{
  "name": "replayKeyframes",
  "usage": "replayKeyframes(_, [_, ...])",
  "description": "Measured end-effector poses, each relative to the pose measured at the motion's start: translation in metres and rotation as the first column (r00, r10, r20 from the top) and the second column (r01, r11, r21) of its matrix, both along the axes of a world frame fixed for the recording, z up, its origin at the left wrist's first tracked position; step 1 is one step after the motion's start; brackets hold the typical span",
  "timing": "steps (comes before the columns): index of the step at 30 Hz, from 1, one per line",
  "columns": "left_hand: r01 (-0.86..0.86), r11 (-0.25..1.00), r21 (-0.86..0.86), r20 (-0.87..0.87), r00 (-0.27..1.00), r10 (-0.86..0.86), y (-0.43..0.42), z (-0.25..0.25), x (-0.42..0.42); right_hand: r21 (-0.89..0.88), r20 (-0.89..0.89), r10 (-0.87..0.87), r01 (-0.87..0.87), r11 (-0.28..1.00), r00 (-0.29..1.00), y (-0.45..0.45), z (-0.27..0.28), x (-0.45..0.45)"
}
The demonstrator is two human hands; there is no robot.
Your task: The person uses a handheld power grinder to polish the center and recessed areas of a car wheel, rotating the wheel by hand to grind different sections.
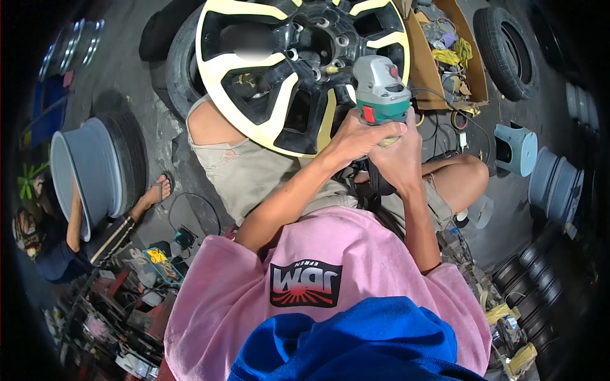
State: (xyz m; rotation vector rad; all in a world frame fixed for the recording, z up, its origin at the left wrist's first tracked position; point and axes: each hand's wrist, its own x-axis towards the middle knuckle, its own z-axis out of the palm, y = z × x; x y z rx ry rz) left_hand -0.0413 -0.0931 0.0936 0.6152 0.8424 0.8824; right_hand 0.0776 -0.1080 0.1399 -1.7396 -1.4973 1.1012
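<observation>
An angle grinder [383, 89] with a grey head and green-and-red body is held in both hands. My left hand [359, 134] wraps around its body from the left. My right hand [405, 152] is closed around the body and its rear. In front of me is a large alloy wheel [274, 127], its spokes black with pale yellow faces, against my legs. The grinder's head overlaps the wheel's lower right part. Its disc is hidden, and I cannot tell whether it touches the spokes.
A tire [184, 63] lies behind the wheel. At right are a cardboard box [416, 60] of scraps, another tire [506, 54], a light-blue stool [516, 149] and grey rims [556, 184]. A co-worker's arm [75, 209] reaches into a grey rim [95, 168] at left. Cluttered tools [155, 273] lie nearby.
</observation>
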Motion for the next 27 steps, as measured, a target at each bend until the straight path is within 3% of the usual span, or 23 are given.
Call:
replayKeyframes(3, [-0.01, 1.0, -0.029, 0.002, 1.0, 0.01, -0.002, -0.011, -0.004, 0.014, 0.008, 0.058, -0.058, 0.998, 0.998, 0.006, -0.01, -0.001])
replayKeyframes(5, [-0.077, 0.987, -0.139, 0.001, 0.997, 0.078, -0.002, -0.014, -0.009, 0.013, 0.033, 0.092, -0.092, 0.996, 0.995, 0.011, -0.017, -0.005])
replayKeyframes(7, [-0.091, 0.987, -0.131, 0.032, 0.995, 0.096, 0.0, -0.022, -0.013, 0.004, 0.136, 0.128, -0.13, 0.992, 0.982, 0.016, -0.024, -0.012])
replayKeyframes(9, [-0.17, 0.97, -0.172, 0.046, 0.983, 0.18, 0.003, -0.028, -0.016, -0.003, 0.128, 0.14, -0.141, 0.99, 0.982, 0.022, -0.027, -0.016])
replayKeyframes(13, [-0.154, 0.961, -0.228, 0.036, 0.985, 0.166, 0.007, -0.03, -0.02, -0.077, 0.094, 0.158, -0.151, 0.986, 0.983, 0.027, -0.027, -0.019])
replayKeyframes(18, [-0.088, 0.982, -0.165, -0.011, 0.996, 0.087, 0.006, -0.031, -0.017, -0.009, 0.01, 0.143, -0.142, 0.99, 0.99, 0.018, -0.042, -0.011])
replayKeyframes(27, [-0.084, 0.987, -0.14, 0.051, 0.994, 0.092, -0.003, -0.03, -0.012, -0.011, 0.138, 0.14, -0.14, 0.99, 0.98, 0.006, -0.036, -0.01])
